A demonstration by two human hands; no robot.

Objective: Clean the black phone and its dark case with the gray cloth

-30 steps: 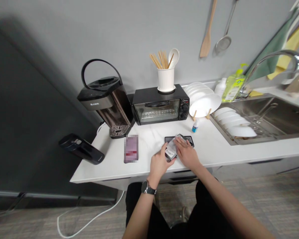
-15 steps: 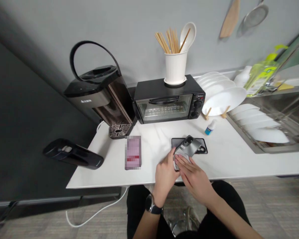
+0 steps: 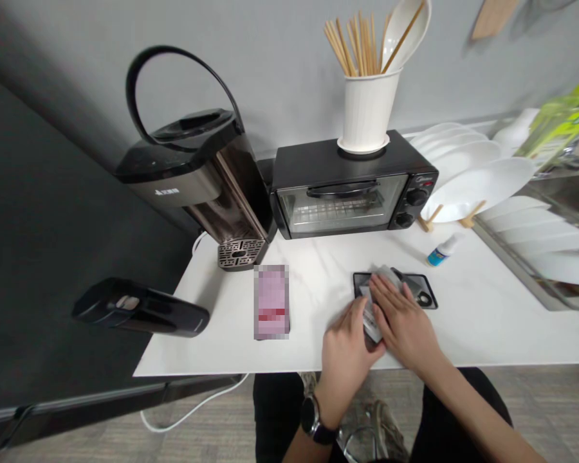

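Note:
My left hand (image 3: 347, 347) grips the left edge of a silver-grey smartphone (image 3: 370, 323), thumb and fingers on its sides. My right hand (image 3: 405, 318) lies over the phone's back, fingers together, pressing a thin pale cloth (image 3: 390, 275) against the camera end. Most of the phone and cloth is hidden under the fingers. Beneath and behind the phone, a black-edged phone case (image 3: 417, 284) with a round camera opening lies on the white counter (image 3: 318, 308). A small spray bottle with a blue label (image 3: 437, 256) stands behind it to the right.
Left of my hands lies a pixelated pink-screened phone (image 3: 271, 302). A black flask-like container (image 3: 142, 307) is at the left edge. Behind are a water dispenser (image 3: 188, 186), a toaster oven (image 3: 347, 206) bearing a chopstick cup (image 3: 369, 109), and white plates (image 3: 477, 183) beside the sink.
My right hand has slid up the phone with the cloth, covering the camera end that showed before. My left hand still holds the phone. The whole view has shifted.

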